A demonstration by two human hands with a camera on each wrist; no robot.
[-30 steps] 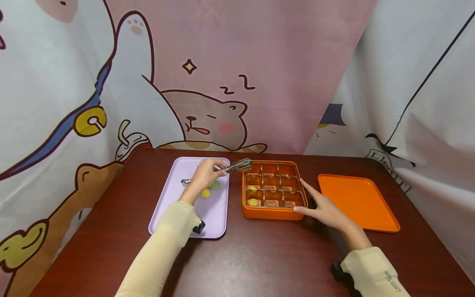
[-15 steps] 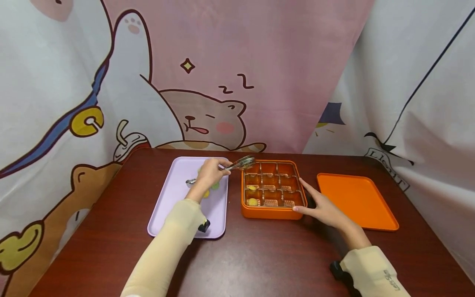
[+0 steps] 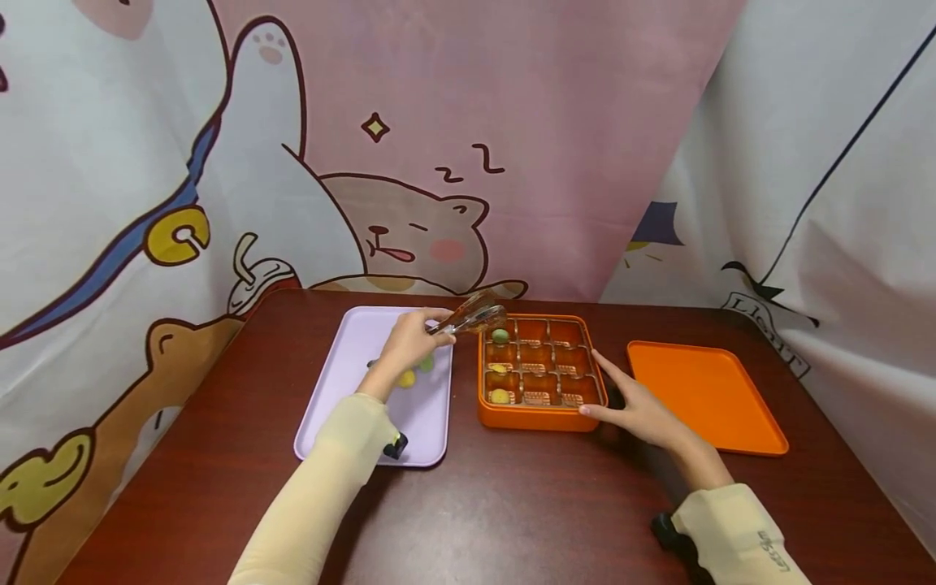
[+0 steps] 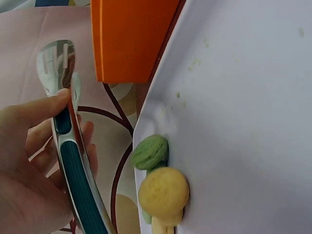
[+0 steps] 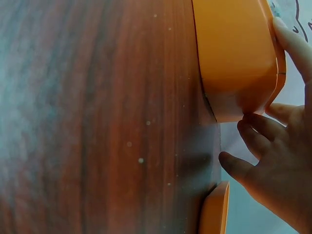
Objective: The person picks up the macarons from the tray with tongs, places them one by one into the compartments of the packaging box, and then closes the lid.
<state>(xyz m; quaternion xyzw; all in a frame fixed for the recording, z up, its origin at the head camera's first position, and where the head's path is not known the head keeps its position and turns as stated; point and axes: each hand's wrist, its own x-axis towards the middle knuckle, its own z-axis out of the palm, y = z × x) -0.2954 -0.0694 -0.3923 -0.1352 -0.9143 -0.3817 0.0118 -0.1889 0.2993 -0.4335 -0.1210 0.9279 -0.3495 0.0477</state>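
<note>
My left hand holds metal tongs with teal grip inserts. Their tips reach over the back left corner of the orange box, spread apart with nothing between them. In the back left compartment lies a green macaron. Yellow macarons sit in the middle left and front left compartments. Beneath my left hand, the lilac tray bears more macarons, including a green one and a yellow one. My right hand touches the box's right side and front right corner, fingers spread.
An orange lid lies flat to the right of the box. The brown table runs up to a printed curtain at the back. Crumbs dot the tray.
The tongs, closed together earlier, moved slightly right over the box and have now spread apart. A green macaron now shows in the back left compartment. My right hand stays in place.
</note>
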